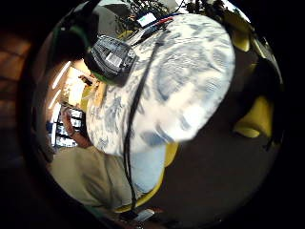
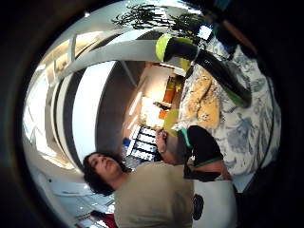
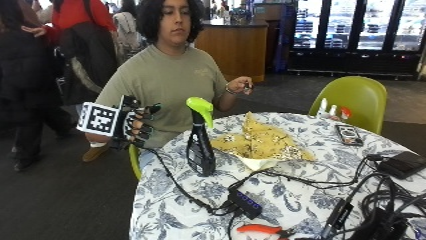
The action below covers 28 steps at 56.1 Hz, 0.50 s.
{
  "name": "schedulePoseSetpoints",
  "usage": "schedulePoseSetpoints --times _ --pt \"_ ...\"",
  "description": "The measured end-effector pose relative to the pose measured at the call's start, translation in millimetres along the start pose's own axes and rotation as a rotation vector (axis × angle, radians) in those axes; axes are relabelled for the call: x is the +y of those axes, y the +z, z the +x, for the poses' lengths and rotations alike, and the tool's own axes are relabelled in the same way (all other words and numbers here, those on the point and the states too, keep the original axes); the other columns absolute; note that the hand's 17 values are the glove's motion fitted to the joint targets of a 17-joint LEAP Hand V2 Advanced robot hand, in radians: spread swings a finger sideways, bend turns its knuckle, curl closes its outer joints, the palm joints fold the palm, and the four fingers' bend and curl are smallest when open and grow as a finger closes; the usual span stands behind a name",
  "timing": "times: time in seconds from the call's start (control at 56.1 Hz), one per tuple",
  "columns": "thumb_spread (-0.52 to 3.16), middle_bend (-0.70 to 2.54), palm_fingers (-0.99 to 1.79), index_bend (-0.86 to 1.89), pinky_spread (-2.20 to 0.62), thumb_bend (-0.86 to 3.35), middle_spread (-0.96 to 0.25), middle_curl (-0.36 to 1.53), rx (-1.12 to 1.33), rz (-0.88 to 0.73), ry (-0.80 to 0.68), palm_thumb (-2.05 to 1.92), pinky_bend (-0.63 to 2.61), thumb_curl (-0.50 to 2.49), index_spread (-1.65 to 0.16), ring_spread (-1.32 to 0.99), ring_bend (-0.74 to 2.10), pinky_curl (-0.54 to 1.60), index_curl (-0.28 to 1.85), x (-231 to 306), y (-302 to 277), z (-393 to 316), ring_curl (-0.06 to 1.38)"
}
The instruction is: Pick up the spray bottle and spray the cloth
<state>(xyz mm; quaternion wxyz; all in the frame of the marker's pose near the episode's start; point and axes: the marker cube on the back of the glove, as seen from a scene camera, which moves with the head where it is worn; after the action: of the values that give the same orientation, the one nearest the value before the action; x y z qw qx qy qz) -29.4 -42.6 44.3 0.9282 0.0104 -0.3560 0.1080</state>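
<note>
A person sits at the far-left edge of a round table (image 3: 200, 220) covered with a blue-and-white patterned cloth. The gloved right hand (image 3: 136, 125) is raised off the table's left edge, level with the person's chest and apart from everything on the table; its fingers (image 3: 148, 120) are loosely curled and hold nothing. The bottle (image 3: 200, 142), black with a lime-green spray head, stands upright on the table near that left edge, between the hand and the cloth (image 3: 263, 142). The cloth, yellow with small dark dots, lies crumpled toward the table's far edge, just beside the bottle on the side away from the hand, and partly covers a pale bowl (image 3: 256, 162). The bare left hand (image 3: 241, 86) is held up above the far edge, pinching something small that I cannot make out. A phone (image 3: 348, 134) lies near the far-right edge, and black cables and boxes (image 3: 243, 202) are spread over the near part of the table. In the thumb-side palm view the bottle (image 2: 209, 64) and cloth (image 2: 204, 102) show on the table at a distance from the palm.
</note>
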Motion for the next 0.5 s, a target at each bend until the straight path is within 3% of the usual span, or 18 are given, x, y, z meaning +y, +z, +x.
schedulePoseSetpoints --times 0.196,0.303,0.499 --pt "0.96 0.24 0.16 0.14 0.15 -0.04 -0.01 0.42 0.012 0.188 -0.019 0.69 0.53 0.46 -0.37 -0.06 0.46 0.41 0.37 36.6 -19.9 6.8 0.37" --pt "0.96 0.20 0.11 0.13 0.19 -0.04 0.02 0.39 0.020 0.113 0.077 0.66 0.49 0.44 -0.38 -0.03 0.43 0.38 0.33 69.9 -25.3 -1.6 0.35" --pt "0.94 0.19 0.09 0.13 0.21 -0.04 0.04 0.36 0.111 0.189 -0.066 0.64 0.47 0.40 -0.37 -0.01 0.42 0.36 0.29 79.3 -17.9 -9.8 0.33"
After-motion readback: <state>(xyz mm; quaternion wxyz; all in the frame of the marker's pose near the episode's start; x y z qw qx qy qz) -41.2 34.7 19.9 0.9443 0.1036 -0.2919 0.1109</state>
